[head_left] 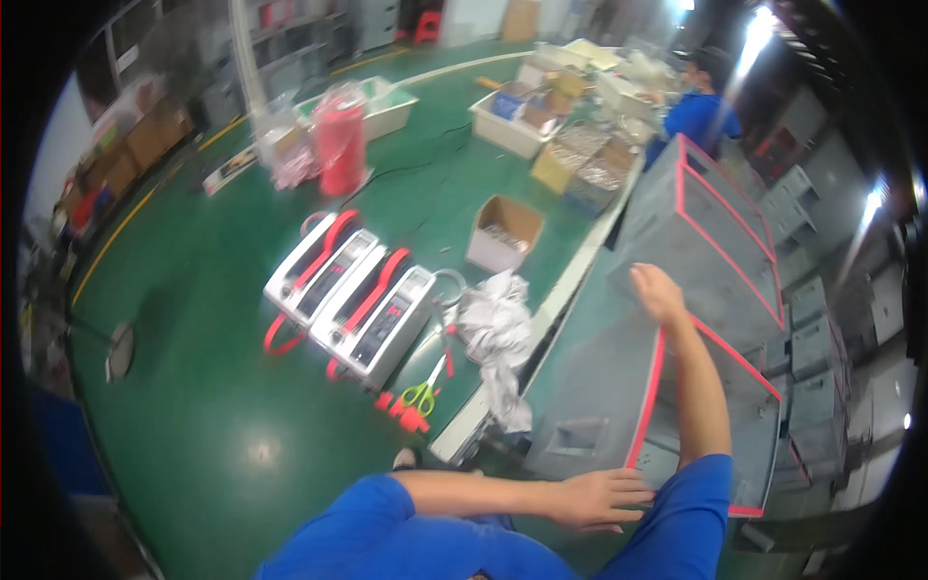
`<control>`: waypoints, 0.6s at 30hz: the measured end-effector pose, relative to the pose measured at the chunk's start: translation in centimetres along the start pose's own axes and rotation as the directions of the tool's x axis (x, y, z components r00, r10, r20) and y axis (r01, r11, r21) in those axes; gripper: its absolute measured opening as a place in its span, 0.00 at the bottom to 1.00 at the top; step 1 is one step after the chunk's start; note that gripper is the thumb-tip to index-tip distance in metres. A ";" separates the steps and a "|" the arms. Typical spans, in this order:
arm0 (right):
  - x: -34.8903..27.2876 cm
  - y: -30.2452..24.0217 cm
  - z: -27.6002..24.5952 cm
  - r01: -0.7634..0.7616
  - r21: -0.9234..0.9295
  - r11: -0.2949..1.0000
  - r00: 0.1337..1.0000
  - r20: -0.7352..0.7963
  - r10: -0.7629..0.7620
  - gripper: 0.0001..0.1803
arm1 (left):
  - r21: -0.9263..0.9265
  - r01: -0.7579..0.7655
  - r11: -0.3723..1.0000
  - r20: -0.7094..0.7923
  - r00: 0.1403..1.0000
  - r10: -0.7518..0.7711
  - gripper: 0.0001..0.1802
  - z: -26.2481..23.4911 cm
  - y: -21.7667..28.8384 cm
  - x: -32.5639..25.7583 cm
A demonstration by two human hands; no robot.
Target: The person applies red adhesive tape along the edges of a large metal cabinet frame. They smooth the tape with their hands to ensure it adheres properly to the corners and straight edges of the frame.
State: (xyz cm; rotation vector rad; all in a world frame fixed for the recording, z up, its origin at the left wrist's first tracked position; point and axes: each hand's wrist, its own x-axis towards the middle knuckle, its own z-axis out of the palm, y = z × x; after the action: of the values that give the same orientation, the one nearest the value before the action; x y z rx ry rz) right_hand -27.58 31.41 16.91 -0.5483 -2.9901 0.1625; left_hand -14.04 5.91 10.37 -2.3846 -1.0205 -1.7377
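A grey metal cabinet [599,377] with red tape along its edges lies in front of me to the right, its open side facing right. My right hand [659,292] reaches far over it and rests on the upper panel beside the end of a red tape strip [650,396]. Its fingers are loosely bent and a little blurred; I see nothing held in them. At the near end my left hand [601,498] lies palm down with fingers stretched out, at the cabinet's near corner. A second grey cabinet [725,242] with red edges adjoins it beyond.
Two white tape dispensers [353,300] with red tape stand left of the bench, near green-handled scissors [419,397] and a crumpled cloth [495,324]. A cardboard box [504,235] and a red wrapped roll [339,140] stand farther off. A person in blue [698,111] works at the far right.
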 end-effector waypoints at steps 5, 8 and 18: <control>-0.5 3.0 2.1 0.147 -0.049 0.988 0.969 -0.195 -0.154 0.21 | 0.001 0.150 0.989 -0.152 0.977 -0.148 0.20 -4.0 3.7 -4.3; -0.6 3.4 2.2 0.160 -0.058 0.985 0.970 -0.176 -0.168 0.21 | 0.104 0.514 0.851 -0.374 0.813 -0.446 0.19 -8.7 5.4 -11.4; -5.4 -0.1 1.6 0.242 -0.086 0.966 0.949 -0.185 -0.254 0.17 | -0.009 0.999 0.040 -0.998 -0.006 -0.057 0.26 -29.6 7.8 -35.0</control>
State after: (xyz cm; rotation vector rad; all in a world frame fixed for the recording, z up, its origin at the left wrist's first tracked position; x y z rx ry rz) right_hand -22.76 29.27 14.95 -0.1754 -2.8453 -0.0052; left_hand -40.86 -28.56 -5.64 0.1304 -2.2233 -1.4193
